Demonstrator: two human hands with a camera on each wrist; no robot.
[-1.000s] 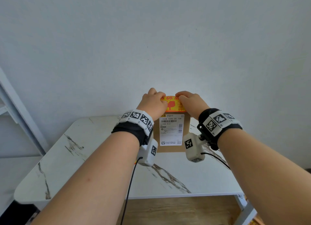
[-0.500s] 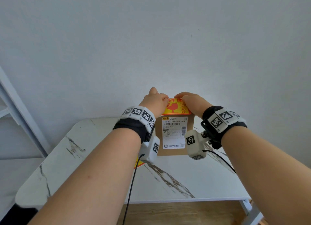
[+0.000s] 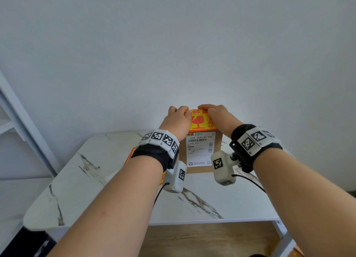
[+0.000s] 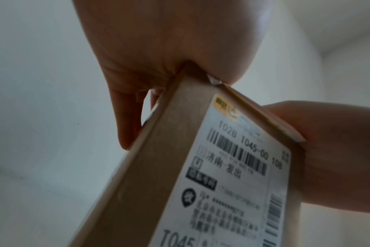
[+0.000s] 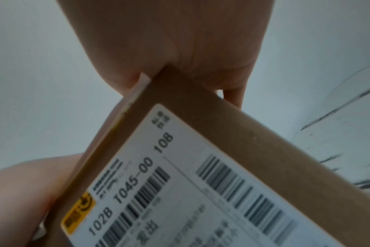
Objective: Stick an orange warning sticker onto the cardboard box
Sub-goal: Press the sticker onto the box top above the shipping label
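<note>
A brown cardboard box (image 3: 217,143) stands on the table, its white shipping label (image 3: 199,151) facing me. An orange warning sticker (image 3: 198,124) with a red broken-glass symbol lies on the box's top. My left hand (image 3: 178,120) lies on the sticker's left part, thumb on the sticker, fingers curled over the box's left edge. My right hand (image 3: 217,116) mirrors it on the right. In the left wrist view the left hand (image 4: 169,41) sits on the box (image 4: 154,167) corner, fingers down its side. In the right wrist view the right hand (image 5: 169,41) caps the box (image 5: 254,133) corner.
The white marble table (image 3: 96,179) runs to the wall behind the box. Orange sticker sheets (image 3: 132,153) lie on the table, mostly hidden under my left wrist. A white shelf frame (image 3: 19,112) stands at the left. Wood floor shows below the table's front edge.
Both hands have stayed on the box's top. More of the sticker's printed face shows between them now than a second ago.
</note>
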